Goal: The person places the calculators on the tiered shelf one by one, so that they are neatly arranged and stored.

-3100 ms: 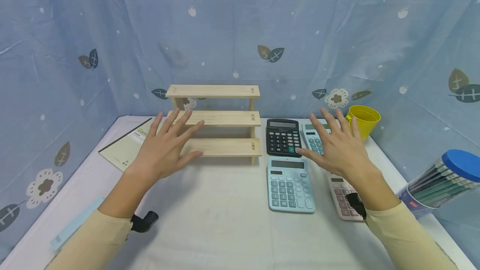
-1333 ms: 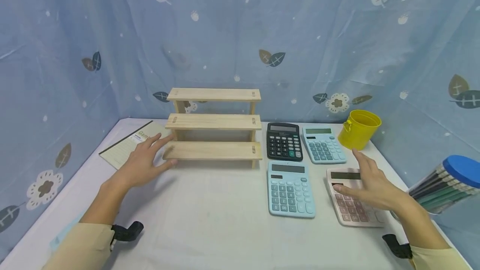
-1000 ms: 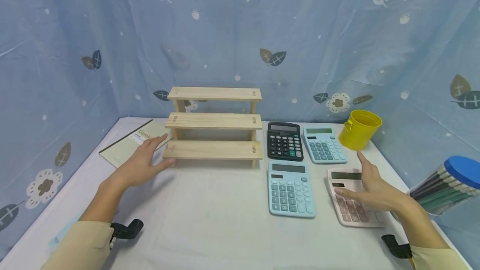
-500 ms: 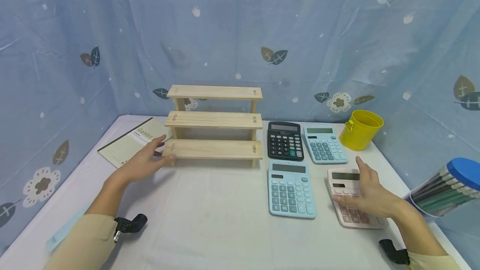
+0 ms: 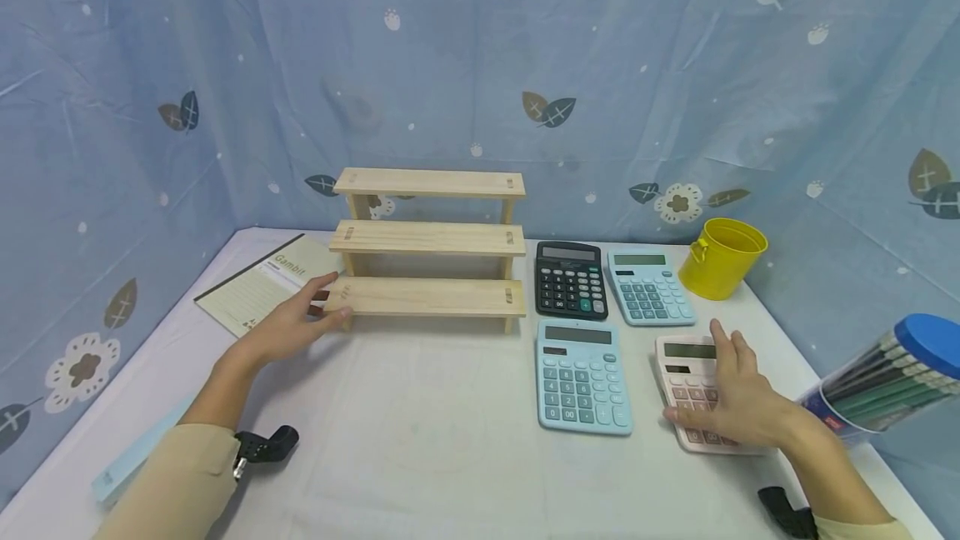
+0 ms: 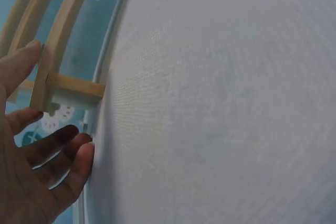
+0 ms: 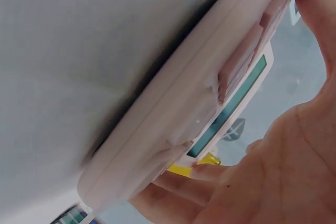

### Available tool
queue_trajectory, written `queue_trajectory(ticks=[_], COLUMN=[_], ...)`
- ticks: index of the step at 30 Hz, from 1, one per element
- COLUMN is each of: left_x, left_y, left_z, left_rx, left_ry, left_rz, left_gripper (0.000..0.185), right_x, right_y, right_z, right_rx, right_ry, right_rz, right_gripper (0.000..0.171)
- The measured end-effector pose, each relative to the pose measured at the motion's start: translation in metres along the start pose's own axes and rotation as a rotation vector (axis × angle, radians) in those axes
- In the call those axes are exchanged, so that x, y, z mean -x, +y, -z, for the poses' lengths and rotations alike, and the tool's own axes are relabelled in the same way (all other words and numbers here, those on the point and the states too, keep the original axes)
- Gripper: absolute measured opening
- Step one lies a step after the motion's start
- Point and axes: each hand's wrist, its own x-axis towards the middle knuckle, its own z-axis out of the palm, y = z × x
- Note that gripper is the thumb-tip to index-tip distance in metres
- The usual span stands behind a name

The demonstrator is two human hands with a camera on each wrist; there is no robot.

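My left hand (image 5: 328,300) reaches to the left end of a three-tier wooden rack (image 5: 427,297). Its thumb touches the front of the lowest board and its fingers lie straight beside the end post. In the left wrist view the hand (image 6: 52,108) straddles the rack's (image 6: 63,40) end, with the fingers loosely spread. My right hand (image 5: 697,375) rests flat on a pink calculator (image 5: 678,352) at the right. Its thumb is on the near left edge and its fingers point towards the display. In the right wrist view the hand (image 7: 247,87) spans the pink calculator (image 7: 173,108), which lies on the table.
A light blue calculator (image 5: 581,373) lies left of the pink one. A black calculator (image 5: 568,279) and another blue calculator (image 5: 648,286) lie behind. A yellow cup (image 5: 723,258) stands at the back right and a blue-lidded pencil tub (image 5: 877,377) lies at the far right. A notebook (image 5: 258,290) and a ruler (image 5: 135,461) are at the left.
My left hand has slid forward to the rack's left end and now touches the lowest board. My right hand has lowered onto the pink calculator.
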Motion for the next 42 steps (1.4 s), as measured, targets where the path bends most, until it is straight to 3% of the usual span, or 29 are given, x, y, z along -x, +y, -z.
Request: queue_trajectory(ticks=[14, 31, 42], left_x=[-0.002, -0.004, -0.003], left_y=[-0.001, -0.004, 0.000], left_z=[-0.003, -0.003, -0.005], left_rx=[-0.012, 0.002, 0.024], left_ry=[0.019, 0.059, 0.050], left_rz=[-0.009, -0.012, 0.002], left_gripper=[0.083, 0.079, 0.075], right_x=[-0.003, -0.014, -0.025], right_y=[0.000, -0.026, -0.050], right_z=[0.005, 0.029, 0.037], right_rx=[-0.016, -0.118, -0.160], right_ry=[0.027, 0.249, 0.334], right_rz=[-0.014, 0.049, 0.127], right_gripper=[0.146, 0.146, 0.144])
